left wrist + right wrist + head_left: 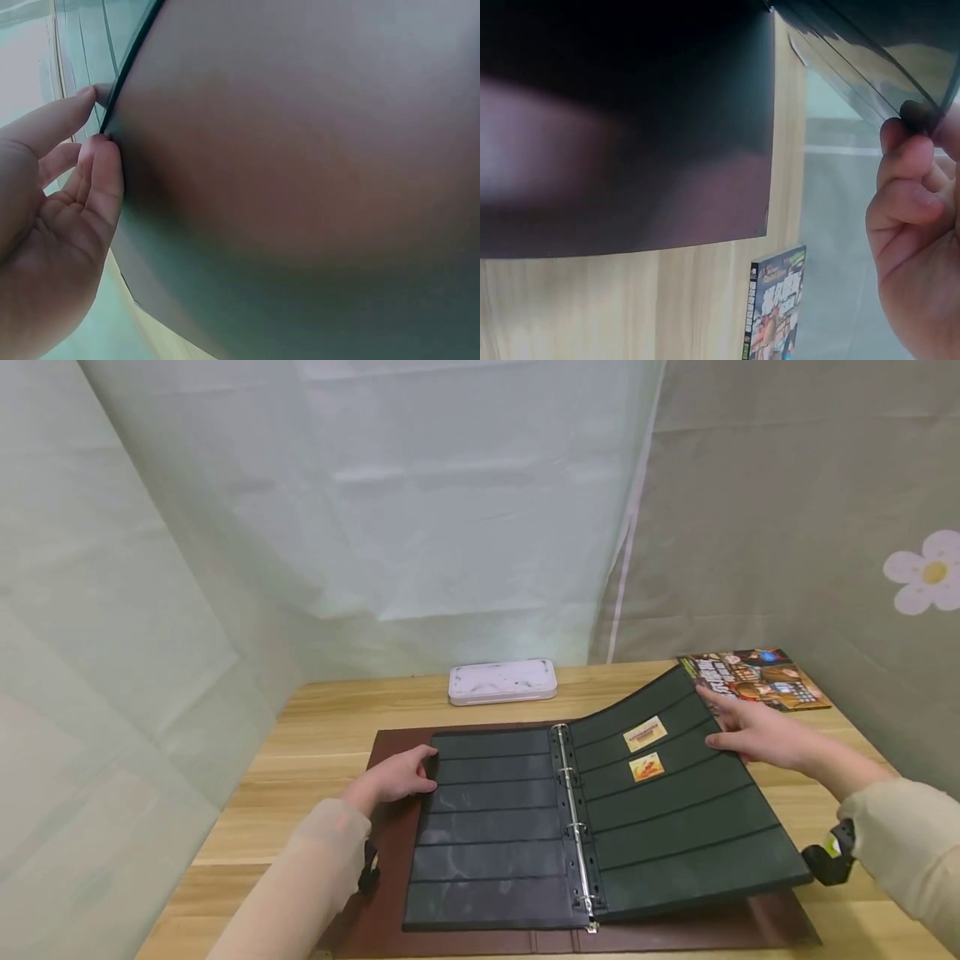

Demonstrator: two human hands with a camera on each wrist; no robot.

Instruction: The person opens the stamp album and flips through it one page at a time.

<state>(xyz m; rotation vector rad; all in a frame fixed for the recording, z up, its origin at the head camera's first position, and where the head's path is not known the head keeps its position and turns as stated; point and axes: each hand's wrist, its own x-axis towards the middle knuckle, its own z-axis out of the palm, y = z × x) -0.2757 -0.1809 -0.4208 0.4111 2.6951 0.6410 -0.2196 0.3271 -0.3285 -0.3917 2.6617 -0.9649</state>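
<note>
An open ring-bound stamp album with a brown cover (392,745) lies on the table, its black pocket pages joined by a metal ring spine (576,827). My left hand (393,777) pinches the outer edge of the left page (487,860) between thumb and fingers; the left wrist view shows that edge between the fingertips. On the other side, my right hand (768,735) pinches the outer edge of the right page (675,827), which is raised off the cover. Two small stamps, a cream one (645,734) and a yellow-orange one (647,767), sit in this page's pockets.
Behind the album stands a white case (502,682) with a marked lid. A colourful comic-style book (780,681) lies at the back right, beyond my right hand. Hanging cloth (465,527) surrounds the wooden table (330,710) at the back and sides.
</note>
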